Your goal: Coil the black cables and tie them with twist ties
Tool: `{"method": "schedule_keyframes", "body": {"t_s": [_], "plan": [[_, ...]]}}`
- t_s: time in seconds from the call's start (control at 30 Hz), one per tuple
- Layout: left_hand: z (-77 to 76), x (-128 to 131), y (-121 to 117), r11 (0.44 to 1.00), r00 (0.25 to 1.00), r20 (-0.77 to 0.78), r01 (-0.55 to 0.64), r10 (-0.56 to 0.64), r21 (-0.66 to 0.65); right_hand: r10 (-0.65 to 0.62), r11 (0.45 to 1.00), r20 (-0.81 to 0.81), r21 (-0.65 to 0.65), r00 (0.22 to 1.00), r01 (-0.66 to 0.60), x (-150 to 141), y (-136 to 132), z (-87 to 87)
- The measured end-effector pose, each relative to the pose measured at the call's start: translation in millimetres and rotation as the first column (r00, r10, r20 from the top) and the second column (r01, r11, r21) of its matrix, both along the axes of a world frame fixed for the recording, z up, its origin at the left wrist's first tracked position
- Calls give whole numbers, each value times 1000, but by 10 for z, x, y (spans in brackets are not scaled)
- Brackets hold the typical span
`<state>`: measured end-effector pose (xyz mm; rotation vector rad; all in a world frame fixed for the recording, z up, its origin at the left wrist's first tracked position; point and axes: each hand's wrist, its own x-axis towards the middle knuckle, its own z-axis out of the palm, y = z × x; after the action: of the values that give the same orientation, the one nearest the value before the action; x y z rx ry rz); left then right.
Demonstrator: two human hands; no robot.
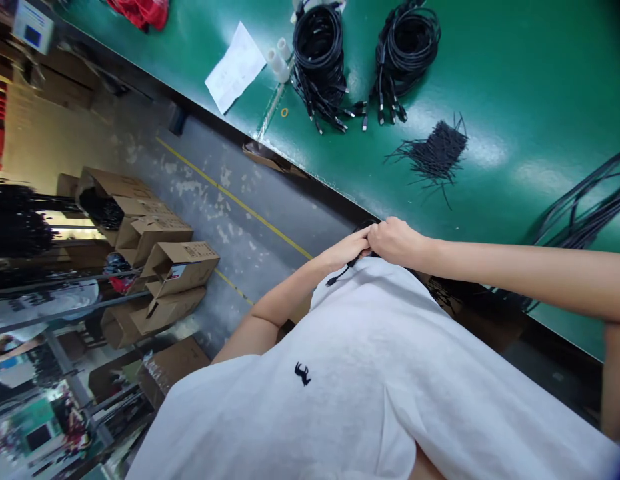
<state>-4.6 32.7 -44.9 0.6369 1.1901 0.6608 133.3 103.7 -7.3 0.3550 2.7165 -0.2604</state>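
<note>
Close to my waist, at the table's front edge, my two hands meet. My left hand (347, 249) is closed around a black cable (351, 262), and a short end of it with a plug hangs down against the white shirt. My right hand (396, 239) is closed too, its fingers pressed against the left hand at the same cable. The rest of this cable is mostly hidden behind the hands. On the green table beyond lies a pile of short black ties (437, 150). Two coiled bundles of black cables, a left one (317, 40) and a right one (410, 40), lie farther back, their plugs toward me.
White paper (236, 68), white rolls (278, 65) and a yellow ring (285, 113) lie left on the green table (530, 87). Loose black cables (585, 207) lie at right. Open cardboard boxes (183, 267) stand on the floor at left; a person is partly visible behind them.
</note>
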Motion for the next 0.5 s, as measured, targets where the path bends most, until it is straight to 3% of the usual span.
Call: {"method": "schedule_keyframes", "body": {"t_s": [0.07,0.17,0.27,0.37,0.43,0.5], "plan": [[-1,13,55,998,991,-129,29,-22,55,-122,986,77,-102,990,129,-37,102,56],[-66,49,142,975,920,-392,97,-11,199,-294,943,77,-138,953,302,-83,292,80],[-203,121,183,913,801,-595,189,69,361,-450,880,26,-155,892,449,-110,462,15],[-277,95,213,823,726,-674,296,137,486,-597,788,-22,-206,802,580,-84,557,-87],[-227,-23,278,765,659,-747,439,81,470,-625,772,-80,-213,777,599,-31,566,-142],[-118,-172,386,710,506,-863,604,8,361,-572,817,-146,-186,807,546,36,542,-180]]}}
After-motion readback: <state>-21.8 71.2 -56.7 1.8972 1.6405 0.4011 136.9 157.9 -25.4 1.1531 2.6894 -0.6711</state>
